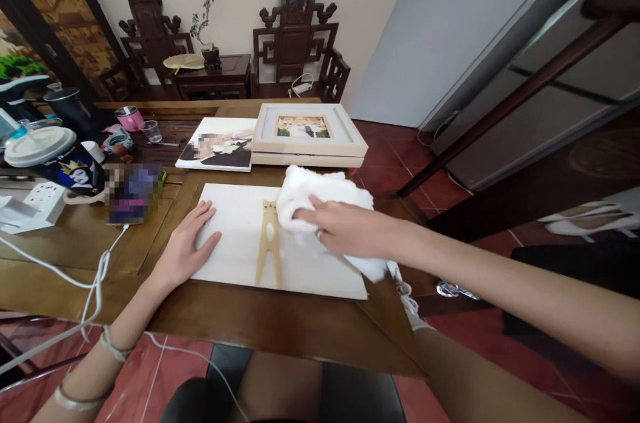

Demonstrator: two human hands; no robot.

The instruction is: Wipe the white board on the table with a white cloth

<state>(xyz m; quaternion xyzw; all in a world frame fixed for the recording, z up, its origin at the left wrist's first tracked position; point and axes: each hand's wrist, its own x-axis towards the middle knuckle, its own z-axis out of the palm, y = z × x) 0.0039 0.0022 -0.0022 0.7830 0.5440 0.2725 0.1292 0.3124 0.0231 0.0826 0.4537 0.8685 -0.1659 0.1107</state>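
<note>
While your left hand (186,246) lies flat, fingers spread, on the nine o'clock edge of the white panel (320,269), it grips nothing and simply pins the board to the worktop (300,326). Your right hand (345,228) is curled loosely over a white cloth (320,193), pressing it down on the panel's upper half toward one o'clock, fingers pointing to nine. The panel lies face down, squarely in front of you, its wooden stand leg (269,243) folded flat along the middle, just beside the cloth at its eight o'clock. I judge the wiping to be partway through: the cloth sits on the upper right part, while the lower strip at six o'clock and the left part under your palm look uncovered, though I cannot tell from the surface which areas are already clean. At twelve o'clock, well apart from your hands, a light wooden photo frame (345,136) rests on another, with an unframed photo print (220,153) touching it at eleven o'clock. A white cable (90,289) trails off at eight o'clock.
</note>
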